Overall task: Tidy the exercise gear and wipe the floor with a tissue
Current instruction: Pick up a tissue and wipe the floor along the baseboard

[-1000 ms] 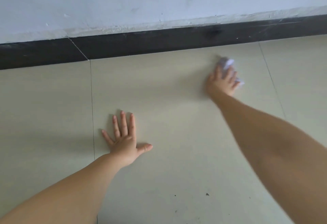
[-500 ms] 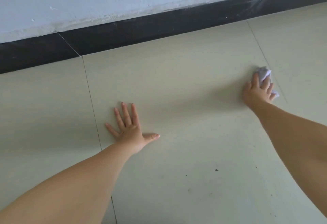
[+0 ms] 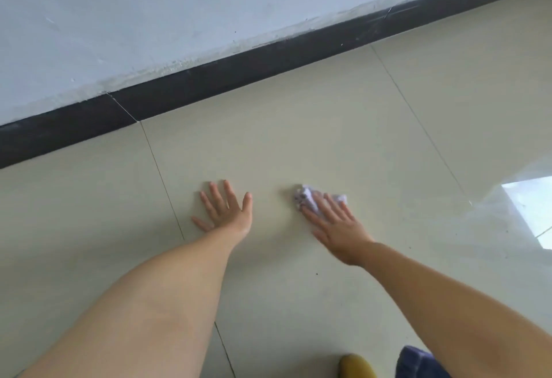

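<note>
On the pale beige tiled floor (image 3: 298, 144), just below the black skirting board (image 3: 239, 69) that runs under the white painted wall (image 3: 149, 13), both bare hands are down flat. The left hand (image 3: 225, 211) lies palm down with its fingers spread wide and straight, planted on the tile just right of a thin grout line (image 3: 162, 180), holding nothing. Close beside it, the right hand (image 3: 334, 225) stretches forward with straight fingers pressing on a crumpled white tissue (image 3: 307, 198), which sits on the floor under the fingertips and pokes out ahead of them and to the right. A bright window reflection (image 3: 528, 210) gleams on the tile at the far right. Near the bottom edge, a yellow rounded object (image 3: 355, 365) and a fold of blue fabric (image 3: 418, 362) peek in, too cropped to identify.
</note>
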Tool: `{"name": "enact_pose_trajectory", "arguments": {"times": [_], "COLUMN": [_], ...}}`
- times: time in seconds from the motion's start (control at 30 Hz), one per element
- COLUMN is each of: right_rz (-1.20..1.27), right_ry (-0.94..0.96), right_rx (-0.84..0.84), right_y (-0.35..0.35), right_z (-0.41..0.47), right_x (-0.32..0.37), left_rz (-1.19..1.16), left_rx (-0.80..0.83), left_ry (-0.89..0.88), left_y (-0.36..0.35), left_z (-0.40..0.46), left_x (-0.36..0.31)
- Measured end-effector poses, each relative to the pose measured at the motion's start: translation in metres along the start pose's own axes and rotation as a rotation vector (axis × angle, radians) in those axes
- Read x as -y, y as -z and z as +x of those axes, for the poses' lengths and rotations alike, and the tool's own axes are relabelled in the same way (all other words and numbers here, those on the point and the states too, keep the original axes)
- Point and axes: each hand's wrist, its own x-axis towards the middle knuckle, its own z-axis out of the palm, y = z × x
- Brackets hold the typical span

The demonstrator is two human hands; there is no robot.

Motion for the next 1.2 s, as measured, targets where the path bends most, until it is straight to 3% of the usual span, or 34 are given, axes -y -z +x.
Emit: {"name": "enact_pose_trajectory", "arguments": {"times": [0.13,0.27,0.37,0.47,0.53,0.57,0.6,0.67,0.8,0.87,0.93,1.03,1.13,1.2], "right_rz": [0.334,0.369,0.272,0.190,0.162,0.157,0.154,0.124,0.321,0.453,0.461,0.356,0.142,0.064], "right_ry": [-0.633,-0.759,-0.444,0.104,0.371,0.398,0.356,0.101,-0.680,-0.947,-1.031,-0.756,-0.151,0.158], "right_rx": [0.017,-0.148,-0.307,-0.151,-0.055,-0.086,-0.150,-0.316,-0.356,-0.338,-0.302,-0.322,-0.375,-0.257], "right_y": [0.033,0.013,-0.026,-0.052,-0.053,-0.056,-0.053,-0.044,0.007,0.024,0.030,0.005,-0.029,-0.037], "right_z": [0.013,0.021,0.003,-0.033,-0.041,-0.036,-0.030,-0.020,-0.016,-0.014,-0.004,0.008,-0.004,-0.013], "right_x": [-0.098,-0.053,0.041,0.118,0.112,0.086,0.052,-0.039,-0.211,-0.242,-0.219,-0.125,-0.021,-0.004], "left_rz": [0.059,0.009,0.032,0.078,0.118,0.142,0.166,0.202,0.175,0.177,0.192,0.181,0.142,0.121], "left_rx": [-0.057,-0.302,-0.390,-0.384,-0.370,-0.365,-0.363,-0.387,-0.448,-0.426,-0.403,-0.386,-0.403,-0.415], "left_ry": [0.006,0.055,-0.085,-0.243,-0.309,-0.331,-0.341,-0.344,-0.310,-0.261,-0.228,-0.204,-0.209,-0.229], "left_y": [-0.001,-0.013,-0.023,-0.036,-0.048,-0.053,-0.057,-0.064,-0.074,-0.078,-0.079,-0.078,-0.078,-0.079], "left_z": [0.001,-0.002,0.000,-0.005,-0.006,-0.005,-0.002,0.002,0.002,0.000,0.000,0.000,0.001,0.003], "left_x": [0.001,-0.021,-0.048,-0.072,-0.081,-0.083,-0.083,-0.081,-0.093,-0.101,-0.106,-0.111,-0.110,-0.105]}}
